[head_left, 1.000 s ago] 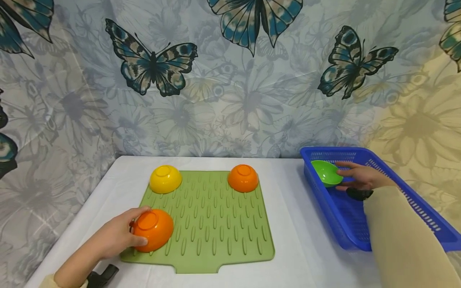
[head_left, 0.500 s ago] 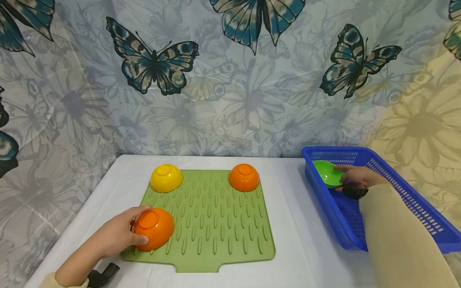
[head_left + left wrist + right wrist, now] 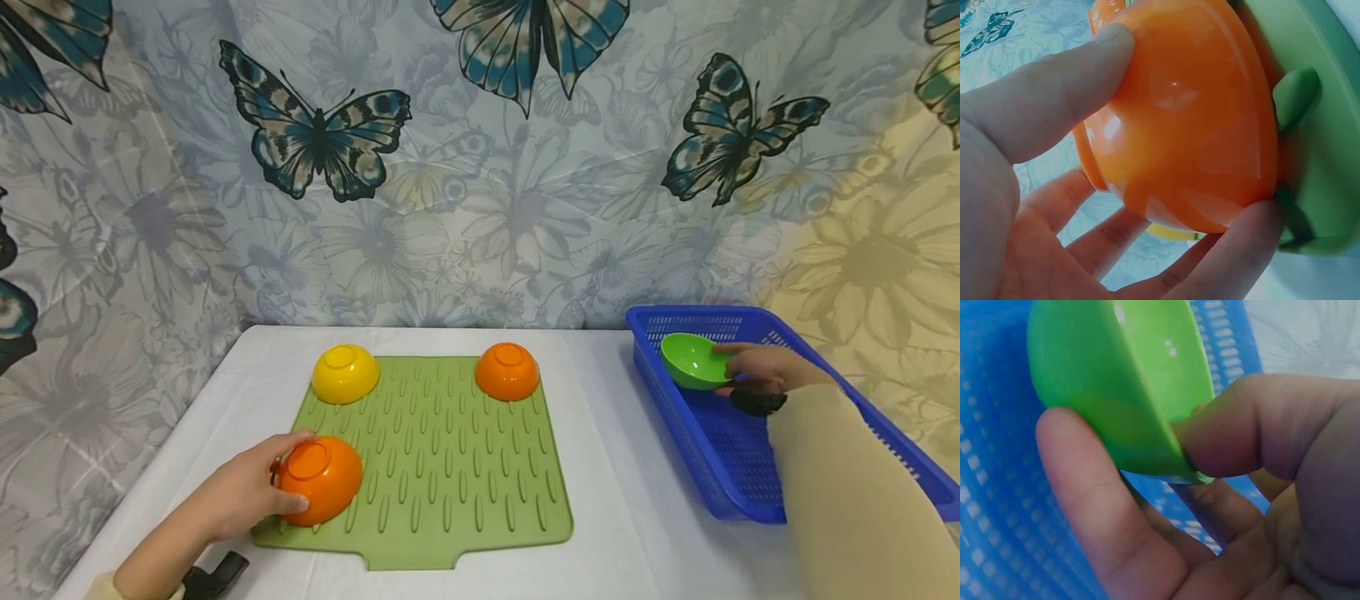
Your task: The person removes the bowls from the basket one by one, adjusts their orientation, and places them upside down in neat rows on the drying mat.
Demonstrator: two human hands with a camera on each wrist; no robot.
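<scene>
My left hand (image 3: 243,487) grips an orange bowl (image 3: 327,479) that sits upside down on the front left of a green ridged mat (image 3: 450,492). In the left wrist view the thumb and fingers spread round the wall of this bowl (image 3: 1179,119). Over in the blue basket (image 3: 720,467), my right hand (image 3: 772,368) pinches the rim of a green bowl (image 3: 692,362). The right wrist view has the thumb inside that bowl (image 3: 1085,381) and the fingers outside, with its opening tilted to one side.
An upturned yellow bowl (image 3: 345,375) is at the mat's back left corner. Another upturned orange bowl (image 3: 507,372) occupies the back right corner. White cloth (image 3: 607,467) covers the table, and a butterfly-printed sheet (image 3: 517,208) hangs behind it.
The right hand has closed its fingers on the green bowl's rim. That bowl has shifted slightly right and tilted inside the basket. My left hand stays on the orange bowl.
</scene>
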